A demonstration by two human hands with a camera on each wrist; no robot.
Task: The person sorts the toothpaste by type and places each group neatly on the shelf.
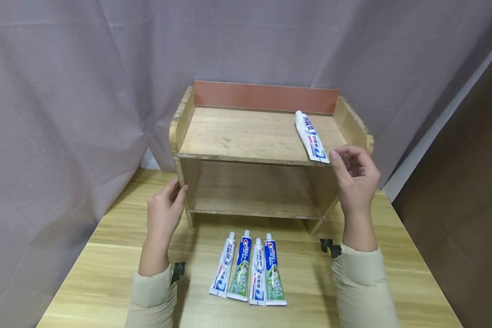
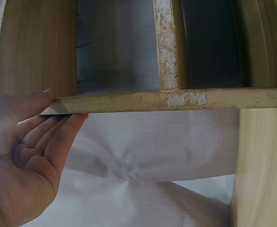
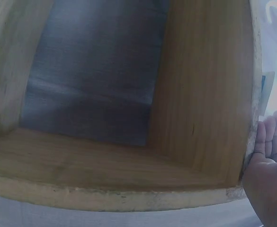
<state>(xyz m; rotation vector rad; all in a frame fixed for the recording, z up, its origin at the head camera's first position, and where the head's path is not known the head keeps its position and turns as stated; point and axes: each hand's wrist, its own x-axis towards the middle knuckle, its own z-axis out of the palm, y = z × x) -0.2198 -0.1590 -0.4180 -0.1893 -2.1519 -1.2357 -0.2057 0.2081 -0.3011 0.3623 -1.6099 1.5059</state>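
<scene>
My left hand (image 1: 164,209) grips the front edge of the wooden shelf's left side panel (image 2: 129,101), thumb on one face and fingers on the other, as the left wrist view shows. On the shelf's top board lies a white toothpaste tube (image 1: 310,136), cap toward the back, its flat end at the front edge. Beside that flat end is my right hand (image 1: 356,175), thumb tip close to the tube's corner and the fingers loosely bent. In the right wrist view the right hand (image 3: 273,156) appears at the board's edge, just below part of the tube (image 3: 267,92).
Several toothpaste tubes (image 1: 258,273), white ones and blue-green ones, lie side by side on the wooden table (image 1: 102,273) before the shelf. The shelf has a lower board (image 1: 254,191) and a reddish back strip (image 1: 266,96). Grey curtains (image 1: 246,41) hang behind.
</scene>
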